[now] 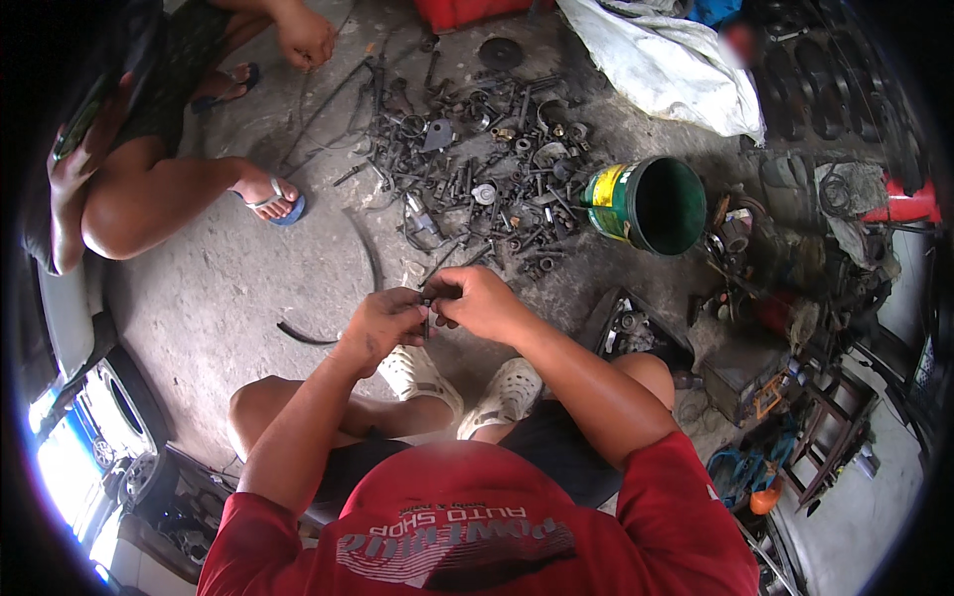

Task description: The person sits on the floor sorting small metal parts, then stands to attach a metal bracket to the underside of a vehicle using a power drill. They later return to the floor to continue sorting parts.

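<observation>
My left hand (383,326) and my right hand (479,301) meet in front of me, above the floor. Their fingers are closed around a small, dark, bolt-like piece (427,316), held roughly upright between them. Fingertips cover part of it, so its exact kind is hard to make out. Just beyond my hands spreads a heap of greasy bolts, nuts, washers and metal fittings (487,194) on the concrete. A flat dark disc (500,54) lies at the heap's far side.
A green bucket (608,211) stands right of the heap. Another person (149,189) crouches at the left, a hand (304,40) hanging near the parts. A black hose piece (303,336) lies left of my hands. White sacking (676,74) and assorted machine parts (770,248) are at the right.
</observation>
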{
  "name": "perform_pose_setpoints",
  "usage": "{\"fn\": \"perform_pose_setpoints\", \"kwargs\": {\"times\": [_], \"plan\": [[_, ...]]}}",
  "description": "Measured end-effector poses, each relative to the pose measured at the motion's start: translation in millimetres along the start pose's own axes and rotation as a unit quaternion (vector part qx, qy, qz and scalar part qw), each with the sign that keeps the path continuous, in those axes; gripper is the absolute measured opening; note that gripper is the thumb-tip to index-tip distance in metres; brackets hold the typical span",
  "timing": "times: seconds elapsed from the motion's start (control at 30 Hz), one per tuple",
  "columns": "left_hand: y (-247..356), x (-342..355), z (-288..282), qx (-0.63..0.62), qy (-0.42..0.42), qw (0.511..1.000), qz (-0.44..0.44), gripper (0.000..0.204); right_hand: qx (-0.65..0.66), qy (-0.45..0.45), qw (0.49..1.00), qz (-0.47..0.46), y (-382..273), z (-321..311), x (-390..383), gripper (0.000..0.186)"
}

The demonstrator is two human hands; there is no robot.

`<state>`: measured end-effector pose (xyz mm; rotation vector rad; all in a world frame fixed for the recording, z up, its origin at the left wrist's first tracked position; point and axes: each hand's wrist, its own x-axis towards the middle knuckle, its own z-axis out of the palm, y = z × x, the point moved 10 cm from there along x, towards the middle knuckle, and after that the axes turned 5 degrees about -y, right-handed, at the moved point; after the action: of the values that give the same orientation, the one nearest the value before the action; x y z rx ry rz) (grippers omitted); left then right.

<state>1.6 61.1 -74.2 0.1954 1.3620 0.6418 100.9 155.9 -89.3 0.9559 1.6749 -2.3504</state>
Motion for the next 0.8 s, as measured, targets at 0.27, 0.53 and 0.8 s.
{"fn": "perform_pose_setpoints", "kwargs": {"times": [0.27,0.53,0.8], "plan": [[2,1,-1,0.016,-0.003,1.0,0.008,0.03,-0.035,0.016,0.998,-0.041,4,2,4,0.024],[-6,4,-6,0.045,0.008,0.999,-0.006,0.027,-0.066,0.012,0.996,-0.052,-10,5,-3,0.028],[-7,0,-3,0.014,0.018,0.998,-0.052,0.021,-0.144,0.033,0.987,-0.069,-17,2,-8,0.026]]}}
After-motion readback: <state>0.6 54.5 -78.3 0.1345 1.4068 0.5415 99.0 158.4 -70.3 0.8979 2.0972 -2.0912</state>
